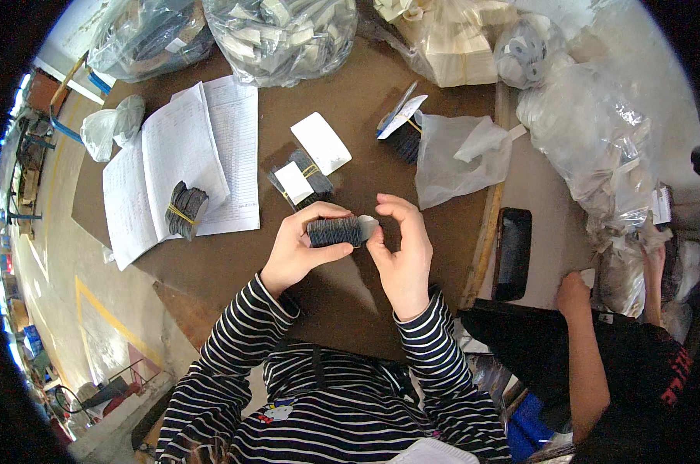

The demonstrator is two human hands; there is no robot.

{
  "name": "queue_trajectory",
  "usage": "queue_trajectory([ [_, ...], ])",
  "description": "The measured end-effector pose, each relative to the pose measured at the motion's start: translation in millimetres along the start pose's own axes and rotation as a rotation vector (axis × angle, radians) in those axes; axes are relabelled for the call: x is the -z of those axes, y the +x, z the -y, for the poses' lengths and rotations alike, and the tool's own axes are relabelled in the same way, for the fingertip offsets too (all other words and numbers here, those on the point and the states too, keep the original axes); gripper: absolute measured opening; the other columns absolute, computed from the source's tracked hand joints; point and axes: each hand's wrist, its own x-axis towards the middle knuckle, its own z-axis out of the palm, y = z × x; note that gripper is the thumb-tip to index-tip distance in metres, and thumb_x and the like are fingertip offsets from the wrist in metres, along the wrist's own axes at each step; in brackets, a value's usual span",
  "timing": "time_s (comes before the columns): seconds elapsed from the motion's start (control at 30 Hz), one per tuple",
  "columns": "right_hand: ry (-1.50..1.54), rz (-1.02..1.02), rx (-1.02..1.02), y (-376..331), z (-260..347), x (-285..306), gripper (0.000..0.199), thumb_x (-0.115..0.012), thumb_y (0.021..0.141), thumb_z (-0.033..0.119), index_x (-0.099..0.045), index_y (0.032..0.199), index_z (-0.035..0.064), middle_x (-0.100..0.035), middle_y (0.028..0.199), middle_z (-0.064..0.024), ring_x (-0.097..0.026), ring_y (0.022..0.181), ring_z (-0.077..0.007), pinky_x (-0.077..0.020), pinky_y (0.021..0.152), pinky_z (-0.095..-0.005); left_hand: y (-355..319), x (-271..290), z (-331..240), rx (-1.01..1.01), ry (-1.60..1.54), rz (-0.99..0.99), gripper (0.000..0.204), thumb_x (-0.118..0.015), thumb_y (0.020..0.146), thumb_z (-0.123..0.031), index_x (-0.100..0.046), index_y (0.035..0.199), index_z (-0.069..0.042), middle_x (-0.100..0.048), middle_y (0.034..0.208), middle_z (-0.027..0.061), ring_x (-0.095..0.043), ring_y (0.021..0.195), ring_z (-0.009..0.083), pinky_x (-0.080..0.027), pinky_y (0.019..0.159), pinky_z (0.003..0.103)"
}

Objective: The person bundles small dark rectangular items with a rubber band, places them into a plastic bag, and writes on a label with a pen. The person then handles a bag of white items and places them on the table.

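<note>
My left hand (300, 246) is wrapped round a stack of thin dark grey pieces (334, 232), held sideways above the brown table. At the stack's right end, my right hand (400, 247) pinches a lighter grey flat piece (368, 226) between thumb and fingers. Just beyond my hands lies a dark bundle (316, 172) tied with a yellow band, a white label (294, 182) on top. A blank white card (320, 144) rests behind it. To the left, another banded dark stack (186, 210) sits on an open notebook (180, 155).
Clear bags of pale pieces (284, 39) line the far edge. A flat plastic bag (462, 158) lies beside a dark bundle with a pen and paper (402, 120). A black phone (512, 254) is on the right-hand surface. A co-worker's arm (583, 348) reaches in at right.
</note>
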Motion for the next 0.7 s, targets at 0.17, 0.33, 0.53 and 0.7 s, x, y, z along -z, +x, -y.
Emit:
queue_trajectory([
  [0.17, 0.085, 0.093, -0.011, -1, -1, 0, 0.029, -0.062, 0.079, -0.014, -0.061, 0.104, 0.0016, -0.070, 0.104, -0.0135, -0.070, 0.095, -0.0275, -0.0535, 0.086, -0.0318, -2, 3, 0, 0.032, -0.075, 0.040, 0.043, -0.080, 0.078, 0.002, -0.062, 0.118, -0.001, -0.063, 0.120, 0.0075, -0.060, 0.106, 0.0143, -0.047, 0.097, 0.030],
  [0.33, 0.249, 0.174, -0.129, -2, -9, 3, 0.030, -0.062, 0.087, -0.010, -0.054, 0.114, -0.0002, -0.070, 0.098, -0.0105, -0.068, 0.097, -0.0171, -0.0515, 0.091, -0.0326, -1, 0, -4, 0.111, -0.161, 0.008, 0.045, -0.078, 0.075, -0.003, -0.062, 0.118, 0.000, -0.063, 0.119, 0.0106, -0.060, 0.110, 0.0196, -0.045, 0.100, 0.034],
  [0.53, 0.267, 0.165, -0.088, 3, -5, 6, 0.037, -0.075, 0.082, -0.004, -0.054, 0.112, 0.0017, -0.070, 0.089, -0.0095, -0.069, 0.088, -0.0157, -0.0523, 0.086, -0.0299, 0, -2, -6, 0.137, -0.204, 0.000, 0.046, -0.077, 0.074, -0.002, -0.063, 0.117, 0.000, -0.063, 0.120, 0.0108, -0.060, 0.110, 0.0199, -0.045, 0.100, 0.034],
  [0.7, 0.277, 0.183, -0.111, 3, -9, 6, 0.036, -0.075, 0.082, -0.005, -0.055, 0.111, 0.0015, -0.070, 0.090, -0.0093, -0.069, 0.088, -0.0160, -0.0523, 0.086, -0.0298, -1, -3, -7, 0.146, -0.232, -0.013, 0.046, -0.076, 0.072, 0.000, -0.063, 0.116, 0.001, -0.064, 0.119, 0.0107, -0.060, 0.110, 0.0199, -0.045, 0.100, 0.034],
])
